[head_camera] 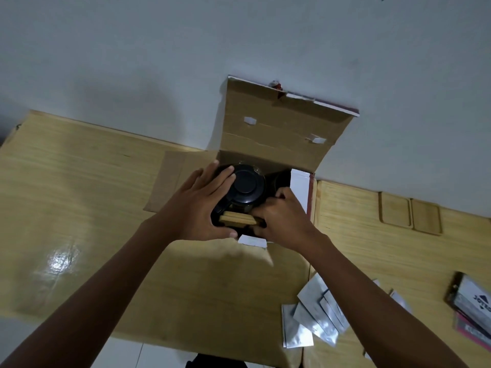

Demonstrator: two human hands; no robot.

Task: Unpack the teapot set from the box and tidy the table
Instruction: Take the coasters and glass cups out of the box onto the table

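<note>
An open cardboard box [276,134] stands on the wooden table [79,187] against the wall, its lid flap leaning back. Inside sits a dark teapot [245,185] with a round black lid and a wooden handle [237,219] facing me. My left hand [199,205] grips the teapot's left side, fingers over the lid's edge and thumb under the handle. My right hand [281,219] grips its right side, beside the handle. A second dark piece [280,179] shows in the box to the right of the teapot, partly hidden.
Two wooden coasters or small trays [410,216] lie at the right near the wall. Several silver foil packets [313,320] are scattered at the front right. A printed packet or booklet [470,306] lies at the far right edge. A seam separates two tabletops.
</note>
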